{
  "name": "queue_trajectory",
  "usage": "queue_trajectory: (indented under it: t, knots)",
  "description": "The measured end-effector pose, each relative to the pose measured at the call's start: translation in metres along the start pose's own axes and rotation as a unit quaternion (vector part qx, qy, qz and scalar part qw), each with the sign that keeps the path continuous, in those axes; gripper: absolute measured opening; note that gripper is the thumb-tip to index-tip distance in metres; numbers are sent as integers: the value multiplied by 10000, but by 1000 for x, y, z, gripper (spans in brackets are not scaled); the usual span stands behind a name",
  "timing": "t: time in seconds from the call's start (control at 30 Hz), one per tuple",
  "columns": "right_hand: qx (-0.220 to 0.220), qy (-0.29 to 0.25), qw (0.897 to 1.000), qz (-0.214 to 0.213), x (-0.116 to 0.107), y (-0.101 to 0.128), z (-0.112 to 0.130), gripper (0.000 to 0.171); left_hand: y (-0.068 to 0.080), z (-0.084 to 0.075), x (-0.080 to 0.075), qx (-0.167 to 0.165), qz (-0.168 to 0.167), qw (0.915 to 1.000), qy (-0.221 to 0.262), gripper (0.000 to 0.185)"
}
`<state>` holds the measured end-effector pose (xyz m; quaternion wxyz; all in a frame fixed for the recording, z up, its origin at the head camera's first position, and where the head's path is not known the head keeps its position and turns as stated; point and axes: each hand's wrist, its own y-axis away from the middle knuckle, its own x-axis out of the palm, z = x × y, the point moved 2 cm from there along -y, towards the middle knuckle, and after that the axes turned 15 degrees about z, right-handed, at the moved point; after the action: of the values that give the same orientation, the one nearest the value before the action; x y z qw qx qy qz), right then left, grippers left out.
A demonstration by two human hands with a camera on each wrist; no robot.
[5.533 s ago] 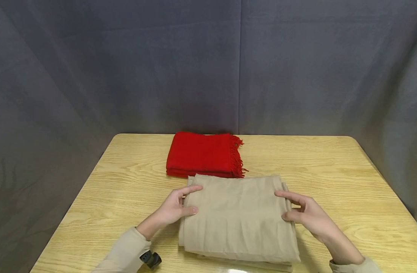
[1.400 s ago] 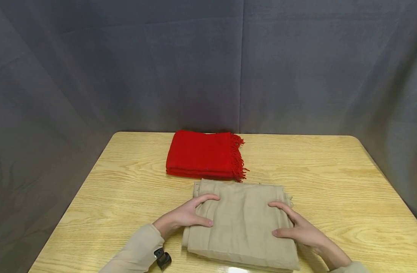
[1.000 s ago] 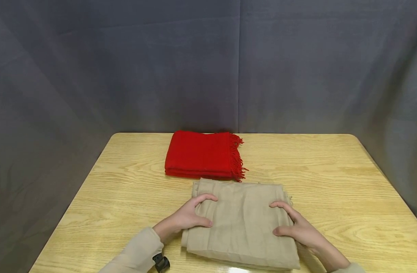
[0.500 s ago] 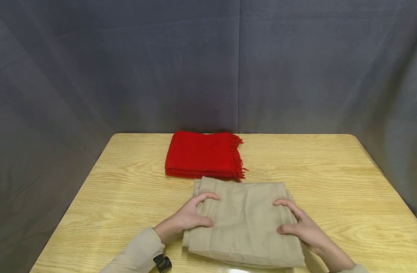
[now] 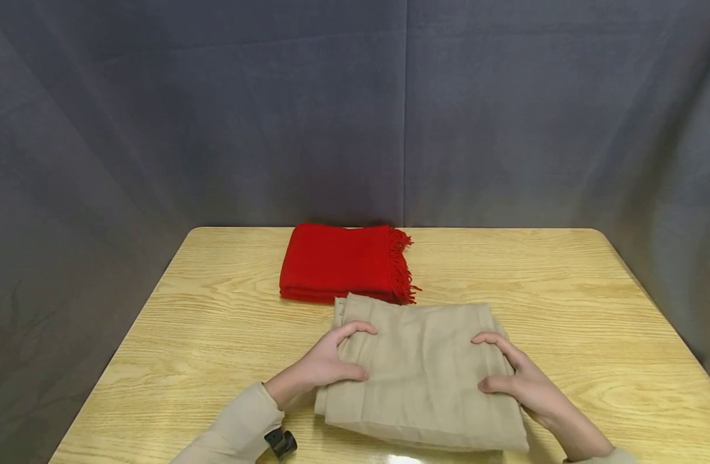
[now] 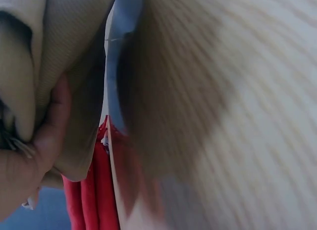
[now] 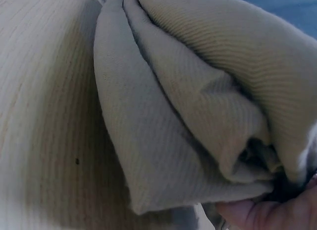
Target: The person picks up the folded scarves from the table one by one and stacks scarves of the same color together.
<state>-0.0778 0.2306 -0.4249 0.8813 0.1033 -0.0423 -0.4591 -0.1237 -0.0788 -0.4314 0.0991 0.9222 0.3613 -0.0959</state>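
Observation:
A folded beige cloth (image 5: 427,370) lies across both hands at the front middle of the table, its layers stacked and its top lightly creased. My left hand (image 5: 331,362) grips its left side, thumb and index finger spread over the top. On the right side my right hand (image 5: 523,377) grips it the same way. The other fingers are hidden by the cloth in the head view. In the left wrist view the underside of the beige cloth (image 6: 81,126) shows a narrow gap above the table. Thick rounded folds of the cloth (image 7: 148,121) fill the right wrist view.
A folded red scarf (image 5: 337,261) with fringe along its right end lies just behind the beige cloth, whose back left corner overlaps it in the head view. The wooden table (image 5: 534,270) has rounded far corners. Grey curtains (image 5: 285,129) hang behind and at both sides.
Over the last second the beige cloth has shifted slightly right and away from me with both hands gripping it. Compared with the oldest frame, the left hand reaches further in over the cloth.

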Motion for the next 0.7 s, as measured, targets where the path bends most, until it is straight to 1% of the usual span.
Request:
queue_trajectory:
  t: [0.23, 0.47, 0.57, 0.7]
  knots:
    - [-27, -73, 9999, 64, -4, 3, 6, 58, -3, -6, -2, 68, 56, 9999, -73, 58]
    - [-201, -12, 9998, 13, -9, 5, 12, 58, -6, -13, -4, 179, 70, 9996, -195, 56]
    - [-232, -58, 9997, 75, -11, 5, 14, 58, -7, -16, -4, 224, 59, 9995, -216, 57]
    - [-271, 46, 9996, 49, -13, 6, 17, 57, -9, -20, -3, 270, 25, 9994, -237, 56]
